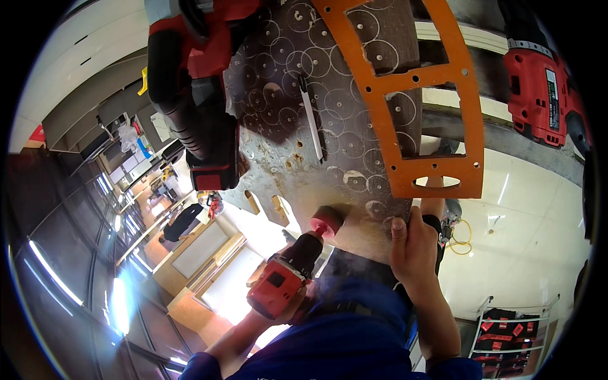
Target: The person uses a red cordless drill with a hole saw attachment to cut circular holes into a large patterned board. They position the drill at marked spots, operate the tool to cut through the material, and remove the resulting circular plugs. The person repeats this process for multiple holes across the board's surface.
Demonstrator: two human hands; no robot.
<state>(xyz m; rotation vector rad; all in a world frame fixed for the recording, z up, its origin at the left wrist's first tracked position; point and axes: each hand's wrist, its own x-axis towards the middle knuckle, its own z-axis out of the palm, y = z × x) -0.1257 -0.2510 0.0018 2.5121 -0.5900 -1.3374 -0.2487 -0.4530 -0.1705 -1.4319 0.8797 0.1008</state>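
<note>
My left hand [297,309] is closed around the grip of a red and black cordless drill [277,288]. A round red hole saw [327,221] in its chuck meets the near part of a worn brown board [345,142]. Pale dust lies around that spot, and circles with centre dots cover much of the board. My right hand [415,250] grips the board's near right edge, thumb on top, the other fingers largely hidden. An orange template [437,76] with large cut-outs rests along the right side. A slim white and black pen-like tool [310,117] lies mid-board.
A large red and black battery tool [209,101] sits at the board's far left. Beyond the right side is another red drill [538,95]. Oval slots [278,209] pierce the near left edge. Lower right stands a rack [506,335]; a person [182,223] bends in the left background.
</note>
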